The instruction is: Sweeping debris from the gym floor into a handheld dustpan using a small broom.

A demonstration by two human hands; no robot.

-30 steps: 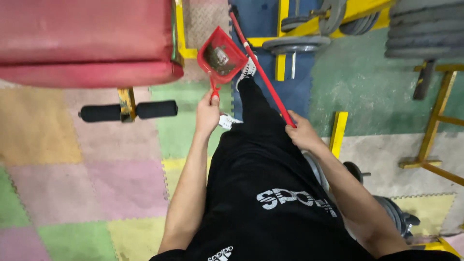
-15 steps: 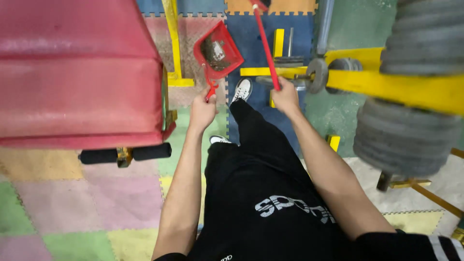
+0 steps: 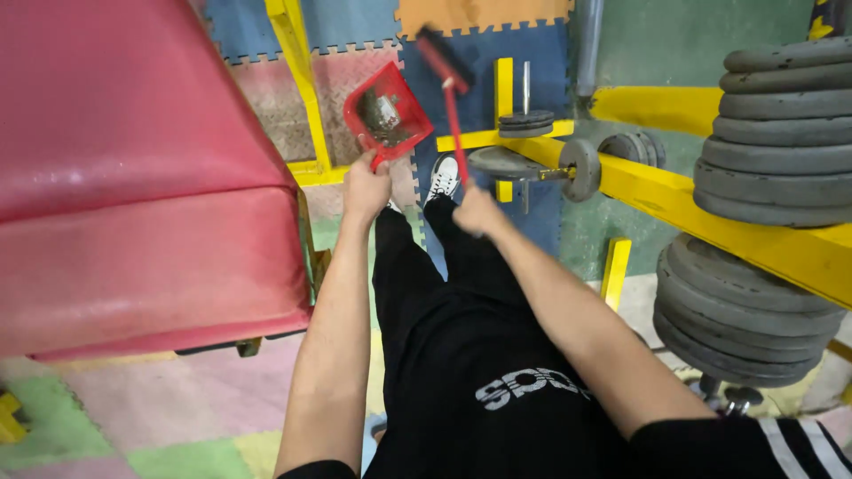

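Your left hand (image 3: 366, 186) is clenched on the handle of a red plastic dustpan (image 3: 387, 113), which sits tilted just ahead of that grip, some debris visible in its tray. Your right hand (image 3: 479, 211) is clenched on the red shaft of a dark-bristled hand brush (image 3: 444, 55); the brush head lies well ahead of that grip, just right of the dustpan. Both are held above the foam tile floor (image 3: 461, 18). Red padded bench (image 3: 133, 177) to the left; grey weight plates (image 3: 781, 133) on a yellow rack (image 3: 710, 213) to the right.
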